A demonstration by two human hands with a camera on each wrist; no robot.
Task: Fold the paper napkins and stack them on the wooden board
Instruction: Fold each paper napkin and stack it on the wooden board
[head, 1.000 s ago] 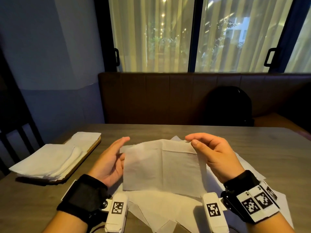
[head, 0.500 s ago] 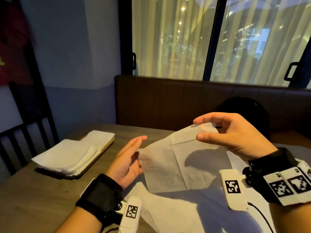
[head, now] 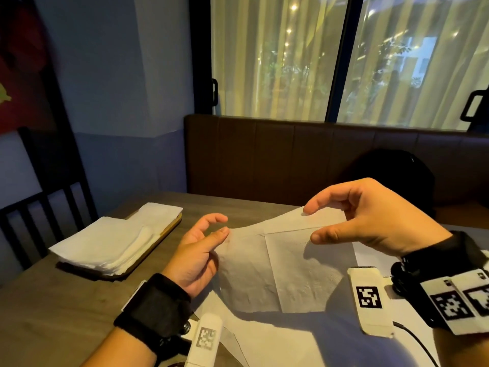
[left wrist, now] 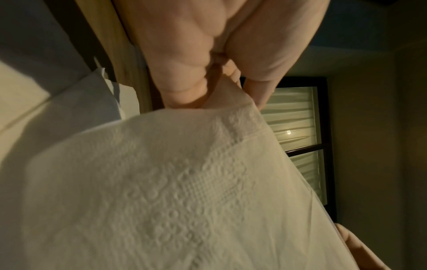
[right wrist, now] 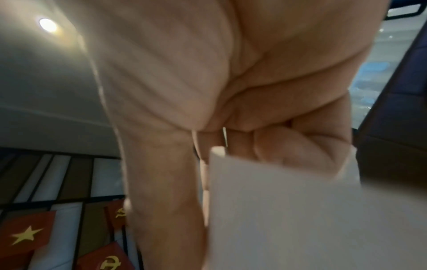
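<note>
I see the bench [head: 53, 308] under both of my hands, with loose unfolded napkin sheets [head: 277, 345] spread flat below and between my wrists; I cannot count them where they overlap. Off beyond my left hand [head: 195, 256] one wooden board [head: 161, 235] carries a stack of folded napkins [head: 111, 242], its long axis running away from me. Between my hands hangs one napkin [head: 275, 268], raised off the bench, its upper edge running left to right and rising toward my right hand [head: 370, 221]. My left hand pinches its left corner; my right hand pinches its top right edge between thumb and fingers. I can read no writing anywhere on the paper.
</note>
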